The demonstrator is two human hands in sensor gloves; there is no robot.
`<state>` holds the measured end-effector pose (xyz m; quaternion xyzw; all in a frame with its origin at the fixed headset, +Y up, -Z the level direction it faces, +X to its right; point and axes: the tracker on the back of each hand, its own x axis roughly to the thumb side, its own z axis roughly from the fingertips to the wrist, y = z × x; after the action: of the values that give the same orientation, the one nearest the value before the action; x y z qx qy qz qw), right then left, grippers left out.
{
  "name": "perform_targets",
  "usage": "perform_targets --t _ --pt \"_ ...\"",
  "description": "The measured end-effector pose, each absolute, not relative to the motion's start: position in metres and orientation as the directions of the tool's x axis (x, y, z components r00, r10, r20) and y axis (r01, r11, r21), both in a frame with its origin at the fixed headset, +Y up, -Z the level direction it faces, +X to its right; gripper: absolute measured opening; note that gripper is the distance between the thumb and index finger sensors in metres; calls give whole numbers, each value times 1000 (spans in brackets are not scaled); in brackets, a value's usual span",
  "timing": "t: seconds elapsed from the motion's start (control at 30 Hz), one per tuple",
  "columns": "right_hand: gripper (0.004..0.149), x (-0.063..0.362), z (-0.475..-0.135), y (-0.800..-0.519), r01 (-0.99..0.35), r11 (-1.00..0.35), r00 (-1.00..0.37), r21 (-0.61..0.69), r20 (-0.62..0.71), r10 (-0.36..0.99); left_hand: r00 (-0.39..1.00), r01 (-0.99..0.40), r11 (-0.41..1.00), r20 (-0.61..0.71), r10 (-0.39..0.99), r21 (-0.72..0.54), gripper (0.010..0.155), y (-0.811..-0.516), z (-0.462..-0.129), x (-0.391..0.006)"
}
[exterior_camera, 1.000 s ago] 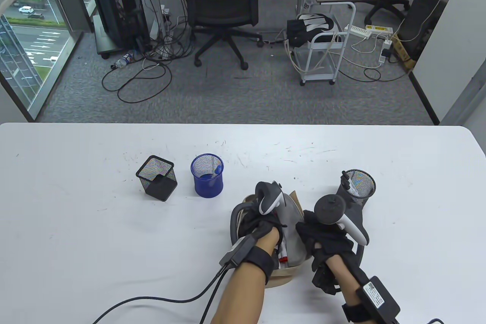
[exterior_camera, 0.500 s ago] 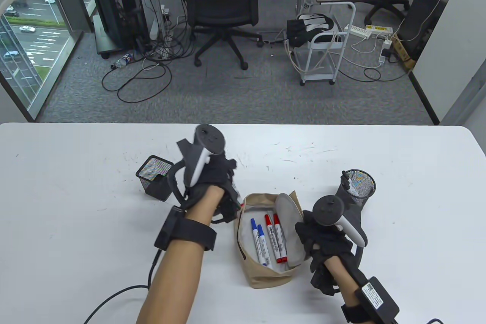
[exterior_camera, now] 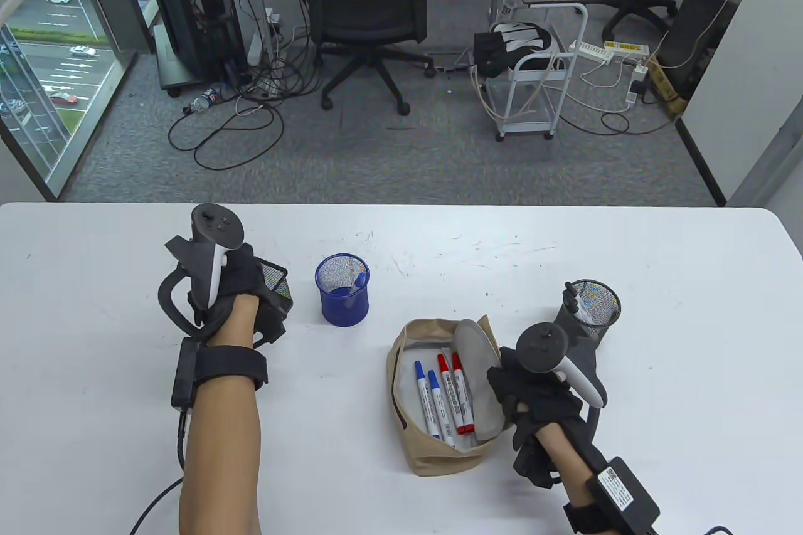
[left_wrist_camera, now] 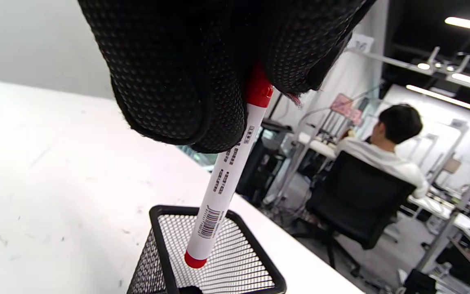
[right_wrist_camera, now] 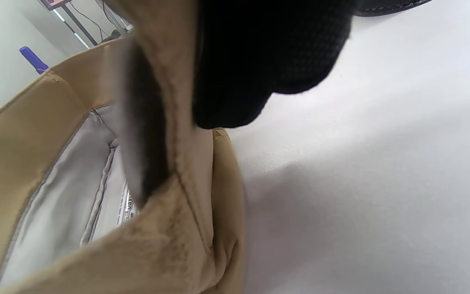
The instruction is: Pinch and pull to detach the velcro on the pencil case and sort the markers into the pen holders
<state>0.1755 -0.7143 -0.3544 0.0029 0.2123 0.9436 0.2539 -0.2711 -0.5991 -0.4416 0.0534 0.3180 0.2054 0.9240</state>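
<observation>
My left hand (exterior_camera: 241,290) hangs over the square black mesh holder (exterior_camera: 276,287) and pinches a red marker (left_wrist_camera: 227,179) by its cap; the marker's lower end dips into that holder (left_wrist_camera: 214,253). The tan pencil case (exterior_camera: 439,397) lies open with two blue markers (exterior_camera: 428,397) and two red markers (exterior_camera: 457,394) inside. My right hand (exterior_camera: 521,394) grips the case's flap (right_wrist_camera: 169,122) at its right side and holds it open. A blue mesh holder (exterior_camera: 342,290) has a blue marker in it.
A round black mesh holder (exterior_camera: 593,306) with a marker stands right of the case, just beyond my right hand. Cables trail from both wrists off the near table edge. In the left wrist view a seated person shows in the background.
My left hand lifted a red marker out of the case, carried it left past the blue holder, and now holds it over the square black holder. My right hand stayed on the flap.
</observation>
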Motion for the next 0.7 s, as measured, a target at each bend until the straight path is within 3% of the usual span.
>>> perform_targets --t 0.1,0.27,0.4,0.57,0.7 --pt "58 175 -354 -714 -474 -783 -873 402 -100 478 703 -405 891 -552 448 207 58 -607 -447 -274" --pt "58 175 -354 -714 -476 -782 -872 402 -103 478 773 -384 909 -482 413 163 56 -601 -446 -251" --pt "58 175 -354 -714 -473 -786 -875 399 -102 474 816 -416 903 -395 423 107 53 -586 -436 -213" --pt "58 175 -354 -715 -473 -785 -874 400 -102 475 856 -465 884 -278 436 -44 52 -571 -416 -148" --pt "58 174 -353 -715 -470 -790 -876 394 -98 473 887 -452 870 -206 414 -198 54 -574 -399 -94"
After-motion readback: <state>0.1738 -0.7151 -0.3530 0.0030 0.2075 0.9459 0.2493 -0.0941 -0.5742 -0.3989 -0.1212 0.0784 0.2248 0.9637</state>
